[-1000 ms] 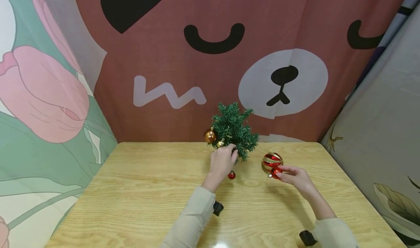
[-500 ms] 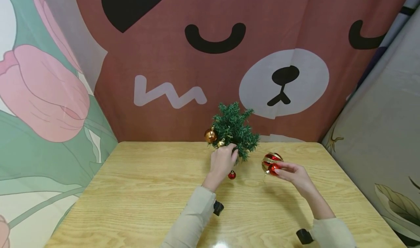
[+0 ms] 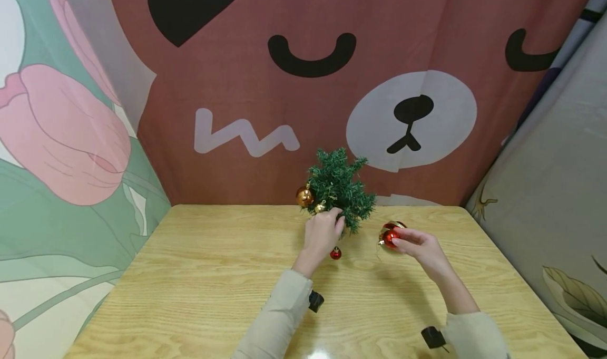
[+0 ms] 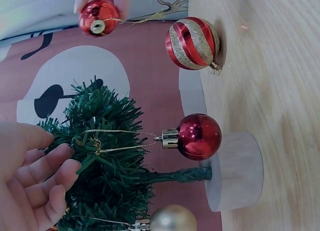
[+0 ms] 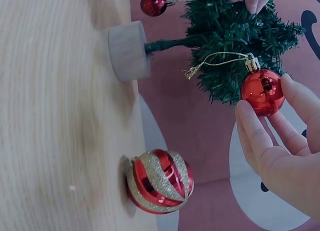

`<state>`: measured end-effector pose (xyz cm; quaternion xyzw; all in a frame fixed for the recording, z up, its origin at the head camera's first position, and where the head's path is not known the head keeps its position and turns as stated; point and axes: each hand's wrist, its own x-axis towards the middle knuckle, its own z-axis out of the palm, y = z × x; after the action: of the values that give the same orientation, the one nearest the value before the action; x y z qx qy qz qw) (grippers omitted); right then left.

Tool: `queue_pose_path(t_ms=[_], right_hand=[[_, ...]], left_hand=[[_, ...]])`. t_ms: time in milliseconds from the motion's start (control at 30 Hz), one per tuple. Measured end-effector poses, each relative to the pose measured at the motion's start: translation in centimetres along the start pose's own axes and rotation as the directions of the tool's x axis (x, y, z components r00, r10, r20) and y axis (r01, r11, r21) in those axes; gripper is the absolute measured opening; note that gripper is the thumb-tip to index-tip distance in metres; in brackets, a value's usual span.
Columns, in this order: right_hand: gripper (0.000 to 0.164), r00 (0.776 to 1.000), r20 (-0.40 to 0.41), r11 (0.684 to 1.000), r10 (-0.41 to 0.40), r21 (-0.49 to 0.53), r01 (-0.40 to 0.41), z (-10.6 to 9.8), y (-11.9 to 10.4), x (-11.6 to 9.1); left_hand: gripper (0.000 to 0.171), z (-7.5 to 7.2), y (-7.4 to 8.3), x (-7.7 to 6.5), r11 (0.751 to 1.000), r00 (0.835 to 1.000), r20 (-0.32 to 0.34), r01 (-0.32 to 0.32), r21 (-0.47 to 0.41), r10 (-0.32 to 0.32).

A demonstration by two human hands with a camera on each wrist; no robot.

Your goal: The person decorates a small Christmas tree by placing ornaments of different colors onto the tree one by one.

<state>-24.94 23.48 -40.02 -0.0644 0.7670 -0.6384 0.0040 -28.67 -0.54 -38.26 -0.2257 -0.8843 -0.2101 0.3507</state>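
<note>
A small green artificial Christmas tree stands on a round pale base at the table's far side. My left hand reaches into its front and pinches a branch between thumb and fingers. From that branch, a dark red bauble hangs on a gold thread just below the hand. My right hand holds a shiny red bauble by its sides in the fingertips. This bauble's gold cap and loose thread loop point toward the tree. Beneath and behind it lies a larger red-and-gold striped ball.
An amber bauble and a small gold bauble hang on the tree's left side. Behind the wooden table hangs a brown bear-print curtain, with printed cloths at both sides.
My right hand has carried the red bauble slightly left and farther from me, so it now covers more of the striped ball in the head view. My left hand has stayed at the branch.
</note>
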Motion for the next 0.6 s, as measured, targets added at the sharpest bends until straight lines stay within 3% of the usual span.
queue_pose_path(t_ms=[167, 433, 600], right_hand=[[0.047, 0.999, 0.012, 0.998, -0.030, 0.059, 0.030, 0.4, -0.6, 0.1], [0.028, 0.998, 0.018, 0.982, -0.062, 0.179, 0.058, 1.3, -1.8, 0.4], [0.035, 0.994, 0.022, 0.971, -0.109, 0.218, 0.102, 1.5, -1.1, 1.3]], left_hand=[[0.017, -0.1, 0.1, 0.0, 1.000, 1.000, 0.001, 0.002, 0.003, -0.002], [0.018, -0.1, 0.1, 0.0, 1.000, 1.000, 0.015, 0.013, 0.011, -0.013], [0.019, -0.1, 0.2, 0.1, 1.000, 1.000, -0.005, 0.008, 0.012, -0.007]])
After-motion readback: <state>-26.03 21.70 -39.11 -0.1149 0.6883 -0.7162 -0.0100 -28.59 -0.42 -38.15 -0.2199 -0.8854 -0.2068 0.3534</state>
